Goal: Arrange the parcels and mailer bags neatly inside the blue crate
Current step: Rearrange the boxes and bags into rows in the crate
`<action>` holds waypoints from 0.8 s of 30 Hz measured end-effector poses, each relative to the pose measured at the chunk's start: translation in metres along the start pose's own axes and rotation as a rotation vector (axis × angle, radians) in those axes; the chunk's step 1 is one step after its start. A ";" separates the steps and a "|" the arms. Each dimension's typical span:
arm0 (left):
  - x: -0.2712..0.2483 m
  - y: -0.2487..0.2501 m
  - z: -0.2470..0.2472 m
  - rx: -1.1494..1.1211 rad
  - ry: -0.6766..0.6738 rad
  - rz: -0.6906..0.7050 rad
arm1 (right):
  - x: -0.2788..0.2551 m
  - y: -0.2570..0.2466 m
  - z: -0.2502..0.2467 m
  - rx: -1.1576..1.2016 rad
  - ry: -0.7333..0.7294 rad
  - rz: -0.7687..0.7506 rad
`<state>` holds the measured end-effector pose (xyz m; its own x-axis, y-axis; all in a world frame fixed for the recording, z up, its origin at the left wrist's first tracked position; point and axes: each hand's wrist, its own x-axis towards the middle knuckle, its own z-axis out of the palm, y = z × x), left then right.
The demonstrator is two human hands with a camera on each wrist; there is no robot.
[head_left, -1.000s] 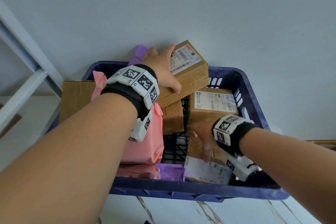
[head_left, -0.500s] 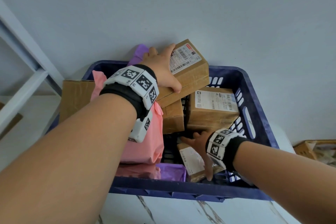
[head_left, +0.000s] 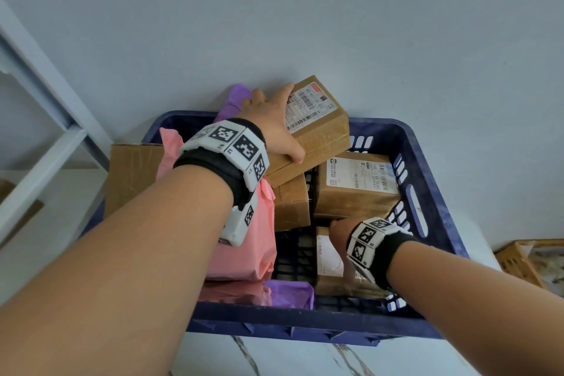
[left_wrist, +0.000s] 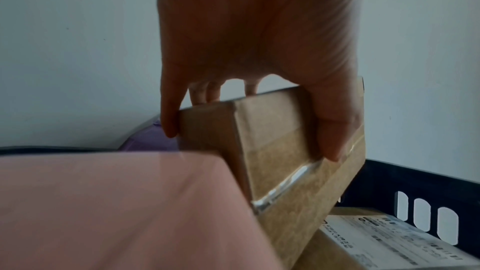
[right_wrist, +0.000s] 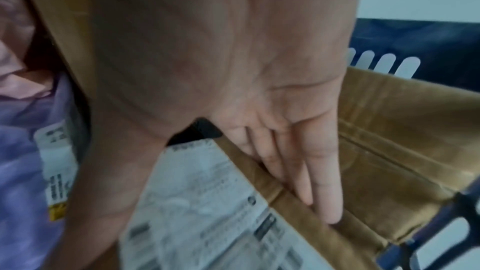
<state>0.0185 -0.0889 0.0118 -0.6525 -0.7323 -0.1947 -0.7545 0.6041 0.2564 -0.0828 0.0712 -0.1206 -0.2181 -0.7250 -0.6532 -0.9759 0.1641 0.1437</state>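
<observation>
Gripping the top parcel [head_left: 317, 131] with left hand [head_left: 271, 128], right hand [head_left: 338, 230] flat on a low parcel [head_left: 328, 256], five parcels in blue crate [head_left: 427, 162].

The right hand [head_left: 340, 230] has turned the small labelled parcel [head_left: 328, 256] from tilted to flat in the crate's [head_left: 305, 319] near right corner, straight fingers [right_wrist: 327, 196] pressing it.

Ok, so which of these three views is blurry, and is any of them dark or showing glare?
Head view: sharp and evenly lit, the label on the tilted cardboard box in the left hand shows clear barcodes. Left wrist view: dim, soft; a glare streak on the box's tape. Right wrist view: the blurriest, the right hand and the label of the parcel beneath it smeared and unreadable.
</observation>
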 end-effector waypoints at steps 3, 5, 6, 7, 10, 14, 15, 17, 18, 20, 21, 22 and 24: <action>-0.001 0.001 0.000 -0.004 0.020 0.018 | -0.009 0.004 -0.021 0.054 0.034 -0.012; -0.003 0.000 0.003 -0.018 0.041 0.032 | -0.020 0.007 -0.044 0.134 0.186 0.025; -0.004 -0.001 0.004 -0.027 0.054 0.040 | -0.026 0.010 -0.057 0.158 0.288 0.050; -0.005 -0.001 0.004 -0.038 0.067 0.050 | -0.033 0.014 -0.070 0.187 0.380 0.073; -0.009 0.000 0.002 -0.088 0.109 0.069 | -0.056 0.031 -0.100 0.233 0.660 0.074; -0.015 0.001 -0.004 -0.106 0.141 0.075 | -0.084 0.048 -0.118 0.172 0.990 -0.022; -0.017 0.002 -0.004 -0.096 0.140 0.080 | -0.087 0.050 -0.121 0.169 1.050 -0.056; -0.020 0.004 -0.003 -0.088 0.134 0.099 | -0.087 0.052 -0.124 0.156 1.107 -0.089; -0.021 0.005 -0.002 -0.080 0.128 0.114 | -0.085 0.050 -0.125 0.138 1.097 -0.091; -0.023 0.010 0.002 -0.043 0.108 0.142 | -0.080 0.045 -0.127 0.092 1.002 -0.098; -0.024 0.013 0.004 -0.024 0.099 0.155 | -0.078 0.041 -0.127 0.082 0.928 -0.090; -0.023 0.014 0.006 -0.011 0.091 0.166 | -0.075 0.038 -0.128 0.084 0.846 -0.071; -0.022 0.016 0.010 0.004 0.074 0.182 | -0.070 0.033 -0.129 0.112 0.705 -0.016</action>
<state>0.0202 -0.0594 0.0104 -0.7717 -0.6315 -0.0752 -0.6245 0.7302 0.2770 -0.1003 0.0409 0.0259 -0.1908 -0.9815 -0.0129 -0.9811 0.1902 0.0359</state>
